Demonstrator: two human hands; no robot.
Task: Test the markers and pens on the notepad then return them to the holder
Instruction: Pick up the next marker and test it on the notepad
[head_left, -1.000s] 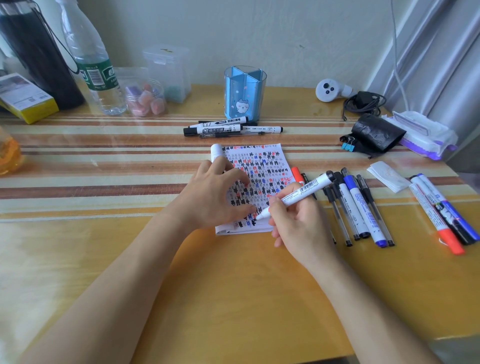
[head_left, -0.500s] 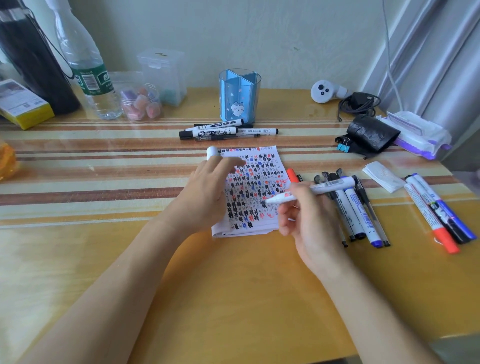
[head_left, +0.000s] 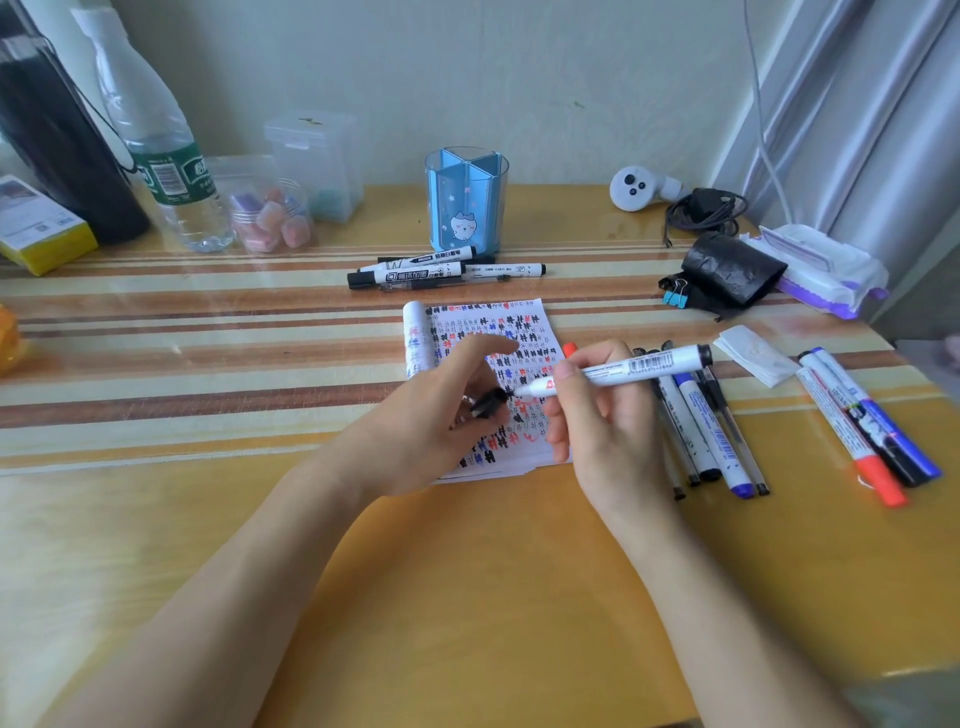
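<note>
My right hand (head_left: 597, 415) grips a white marker (head_left: 623, 370), held level above the notepad (head_left: 488, 332) with its tip pointing left. My left hand (head_left: 441, 421) holds the marker's black cap (head_left: 488, 404) in its fingers, right beside the tip. The notepad is covered in black, blue and red marks. The blue pen holder (head_left: 466, 202) stands behind it, with nothing visible inside. Several markers (head_left: 415, 270) lie in front of the holder. More pens and markers (head_left: 701, 431) lie to the right of the notepad, and three markers (head_left: 862, 426) lie farther right.
A water bottle (head_left: 166, 171), a bag of sweets (head_left: 270, 223), a clear box (head_left: 317, 161), a yellow box (head_left: 36, 228) and a dark flask (head_left: 57, 145) stand at the back left. A white controller (head_left: 636, 188), a charger cable (head_left: 701, 210), a black pouch (head_left: 727, 270) and wipes (head_left: 821, 270) sit at the back right.
My right hand lifted the marker off the notepad and turned it level. My left hand left the page and now holds the black cap next to the marker's tip.
</note>
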